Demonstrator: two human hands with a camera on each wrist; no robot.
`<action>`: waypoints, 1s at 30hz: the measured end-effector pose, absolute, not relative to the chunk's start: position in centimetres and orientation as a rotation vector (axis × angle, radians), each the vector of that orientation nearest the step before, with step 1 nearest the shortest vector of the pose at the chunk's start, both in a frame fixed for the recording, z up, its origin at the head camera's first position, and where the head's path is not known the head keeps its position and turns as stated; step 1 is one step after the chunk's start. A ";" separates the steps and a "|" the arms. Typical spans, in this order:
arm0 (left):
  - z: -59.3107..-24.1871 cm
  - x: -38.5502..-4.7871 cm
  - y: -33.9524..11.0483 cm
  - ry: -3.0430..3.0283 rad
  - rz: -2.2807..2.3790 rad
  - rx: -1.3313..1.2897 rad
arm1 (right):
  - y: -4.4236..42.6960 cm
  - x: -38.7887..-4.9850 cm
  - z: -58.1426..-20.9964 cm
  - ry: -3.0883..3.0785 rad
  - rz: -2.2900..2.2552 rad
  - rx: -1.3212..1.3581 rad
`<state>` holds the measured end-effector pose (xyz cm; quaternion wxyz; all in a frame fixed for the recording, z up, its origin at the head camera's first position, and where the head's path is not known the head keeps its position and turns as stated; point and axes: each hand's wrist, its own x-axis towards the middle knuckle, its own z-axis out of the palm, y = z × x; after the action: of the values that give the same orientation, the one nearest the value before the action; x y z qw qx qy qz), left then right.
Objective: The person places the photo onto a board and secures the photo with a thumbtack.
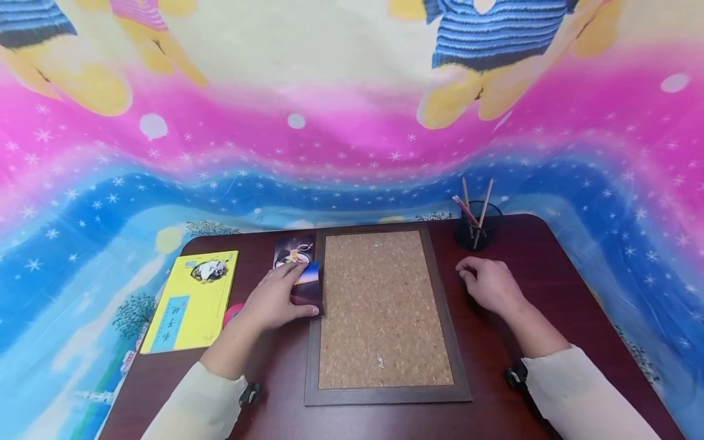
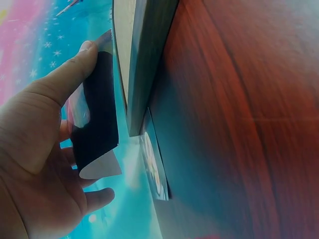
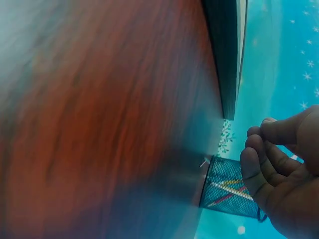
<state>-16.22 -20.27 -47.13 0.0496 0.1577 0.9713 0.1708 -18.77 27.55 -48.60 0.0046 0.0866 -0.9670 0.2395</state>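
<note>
My left hand [image 1: 277, 299] pinches a dark photo print [image 2: 102, 102] between thumb and fingers, at the left edge of the framed cork board [image 1: 385, 311]. The print bends, and its pale reverse shows at one curled corner in the left wrist view. A second photo print [image 1: 294, 249], with a bowl of food on it, lies on the table behind that hand, partly covered by it. To the right of the board hovers my right hand [image 1: 489, 284], its fingers loosely curled with nothing visible in them. Small shiny bits [image 1: 381, 362] sit on the cork near its bottom and top.
A black mesh pencil cup [image 1: 477, 235] with several pencils stands at the back right. At the left lies a yellow book [image 1: 192, 302], and a pink object [image 1: 233, 313] is partly hidden behind the left wrist. A printed curtain [image 1: 352, 153] surrounds the dark wooden table [image 1: 275, 379].
</note>
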 end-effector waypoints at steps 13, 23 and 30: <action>-47.1 -18.1 -18.3 2.947 0.536 0.447 | 25.4 -20.4 -48.6 -3.001 0.848 0.318; -47.3 -19.4 -16.9 2.925 0.528 0.451 | 23.6 -21.3 -48.7 -3.002 0.914 0.327; -47.5 -20.3 -15.9 2.921 0.466 0.471 | 22.9 -21.9 -48.6 -3.002 0.942 0.334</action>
<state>-20.34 -15.88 -47.49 0.0729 0.1569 0.9726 0.1550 -21.86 22.87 -48.58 -0.0110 0.1055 -0.9488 0.2977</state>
